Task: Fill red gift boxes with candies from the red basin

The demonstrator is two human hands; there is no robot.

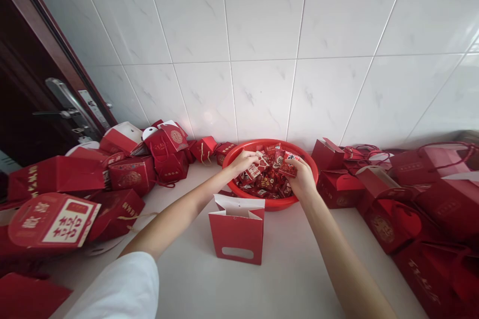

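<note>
A red plastic basket stands against the tiled wall, with many small red wrapped packets in it. My left hand is over the basket's left side, its fingers closed on a red and white packet. At the right side of the basket, my right hand grips another red and white packet. Between my forearms a red paper bag stands upright on the white table, its white-lined top open. Neither hand touches this bag.
Red gift boxes and bags are piled on the left of the white table. More red boxes crowd the right side. A dark door with a metal handle is at the far left.
</note>
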